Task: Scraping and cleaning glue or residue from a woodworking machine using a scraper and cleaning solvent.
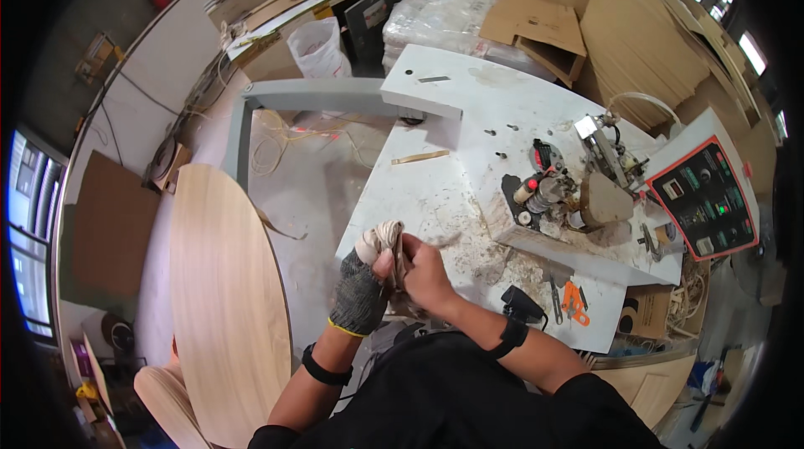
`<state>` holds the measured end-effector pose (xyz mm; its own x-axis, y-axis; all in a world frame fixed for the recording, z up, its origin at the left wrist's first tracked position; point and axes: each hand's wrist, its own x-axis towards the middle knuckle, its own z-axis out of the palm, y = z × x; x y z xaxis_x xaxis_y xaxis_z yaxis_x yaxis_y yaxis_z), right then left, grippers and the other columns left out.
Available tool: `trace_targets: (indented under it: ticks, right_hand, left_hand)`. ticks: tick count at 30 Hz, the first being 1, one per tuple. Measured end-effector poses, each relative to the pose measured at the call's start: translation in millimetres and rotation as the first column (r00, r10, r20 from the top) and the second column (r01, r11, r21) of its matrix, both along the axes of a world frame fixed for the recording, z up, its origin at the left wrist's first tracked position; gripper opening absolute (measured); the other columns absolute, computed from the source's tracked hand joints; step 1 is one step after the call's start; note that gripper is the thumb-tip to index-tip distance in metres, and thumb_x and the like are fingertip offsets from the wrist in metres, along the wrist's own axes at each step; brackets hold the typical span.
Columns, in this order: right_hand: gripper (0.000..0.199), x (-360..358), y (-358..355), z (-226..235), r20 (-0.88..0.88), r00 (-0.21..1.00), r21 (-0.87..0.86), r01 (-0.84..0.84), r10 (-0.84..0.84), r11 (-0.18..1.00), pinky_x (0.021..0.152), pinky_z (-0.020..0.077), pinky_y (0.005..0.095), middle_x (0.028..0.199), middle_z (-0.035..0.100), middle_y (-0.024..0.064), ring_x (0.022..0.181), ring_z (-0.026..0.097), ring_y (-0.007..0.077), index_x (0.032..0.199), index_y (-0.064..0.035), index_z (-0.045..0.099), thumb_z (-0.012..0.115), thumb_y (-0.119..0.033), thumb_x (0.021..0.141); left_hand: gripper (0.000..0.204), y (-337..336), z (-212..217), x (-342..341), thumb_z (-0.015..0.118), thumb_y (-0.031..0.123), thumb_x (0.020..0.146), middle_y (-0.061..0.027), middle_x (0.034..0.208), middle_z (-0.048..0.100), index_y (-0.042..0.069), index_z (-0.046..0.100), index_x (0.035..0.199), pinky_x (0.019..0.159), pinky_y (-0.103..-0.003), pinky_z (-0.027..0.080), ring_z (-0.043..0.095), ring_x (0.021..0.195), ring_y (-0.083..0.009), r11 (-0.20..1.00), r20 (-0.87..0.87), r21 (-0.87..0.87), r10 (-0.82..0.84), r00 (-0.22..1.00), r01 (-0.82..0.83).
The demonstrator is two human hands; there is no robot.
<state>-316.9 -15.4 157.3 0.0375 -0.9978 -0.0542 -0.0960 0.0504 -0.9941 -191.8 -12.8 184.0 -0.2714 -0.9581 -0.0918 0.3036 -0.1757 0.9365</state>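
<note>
My left hand [362, 288] wears a dark grey knitted glove with a yellow cuff edge, and bare skin shows near the thumb. Bunched at its fingers is an off-white cloth [385, 236]; whether this is a separate rag or part of a glove, I cannot tell. My bare right hand [425, 277] meets the left one in front of my body, its fingers closed on the right side of the cloth. Both hands are above the near edge of the dusty white machine table [448, 198].
A machine head [603, 189] and control panel [706, 198] stand at right. Orange-handled cutters [575, 302] lie near the table edge. A wood strip [420, 157] lies beyond my hands. Left are an oval wooden board [226, 298] and a grey frame arm [318, 93]; cardboard [536, 18] is behind.
</note>
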Motion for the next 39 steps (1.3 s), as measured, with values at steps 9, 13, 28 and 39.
trace_targets:
  ticks: [9, 13, 28, 39]
  right_hand:
    - [0.019, 49.2, 8.9, -86.2, -0.349, 0.897, -0.192, -0.351, 0.270, 0.917, 0.069, 0.0514, 0.0412, 0.087, 0.065, 0.0171, 0.076, 0.064, 0.0365, 0.103, -0.0020, 0.063, 0.060, -0.010, 0.086]
    - [0.019, 61.8, -41.3, -162.0, -0.343, 0.855, 0.374, -0.256, 0.389, 0.892, 0.072, 0.0516, 0.0409, 0.081, 0.068, 0.0163, 0.080, 0.066, 0.0334, 0.092, -0.0048, 0.068, 0.063, -0.021, 0.085]
    - [0.020, 299.3, -310.8, -517.5, -0.449, 0.837, 0.682, 0.546, -0.312, 0.486, 0.070, 0.0528, 0.0380, 0.081, 0.067, 0.0183, 0.073, 0.065, 0.0287, 0.096, 0.0064, 0.064, 0.059, -0.007, 0.081]
    - [0.023, 250.2, -433.3, -604.0, -0.820, 0.193, 0.548, -0.013, 0.539, 0.837, 0.088, 0.0511, 0.0428, 0.104, 0.068, 0.0202, 0.104, 0.063, 0.0362, 0.100, -0.0048, 0.067, 0.063, -0.012, 0.078]
  left_hand:
    - [0.021, -17.6, -79.1, 113.5, 0.062, -0.001, 0.083, -0.0100, 0.095, 0.068, 0.002, 0.065, 0.103, 0.075, -0.035, 0.052, 0.066, 0.083, -0.0254, 0.759, 0.635, -0.569, 0.650, 0.418, -0.316]
    - [0.022, -10.5, -131.7, 220.9, 0.069, 0.004, 0.076, -0.0140, 0.093, 0.068, 0.003, 0.067, 0.099, 0.081, -0.038, 0.052, 0.065, 0.090, -0.0338, 0.827, 0.820, -0.546, 0.560, 0.120, -0.132]
    - [0.036, -0.5, -193.2, 312.5, 0.061, 0.031, 0.087, -0.0115, 0.097, 0.061, 0.002, 0.059, 0.109, 0.073, -0.037, 0.051, 0.059, 0.082, -0.0271, 0.964, 0.956, -0.264, 0.267, -0.121, 0.038]
    - [0.028, -77.6, -266.0, 333.0, 0.061, 0.026, 0.086, -0.0096, 0.091, 0.058, 0.003, 0.057, 0.102, 0.068, -0.034, 0.048, 0.056, 0.077, -0.0244, 0.982, 0.978, -0.185, 0.180, -0.105, -0.037]
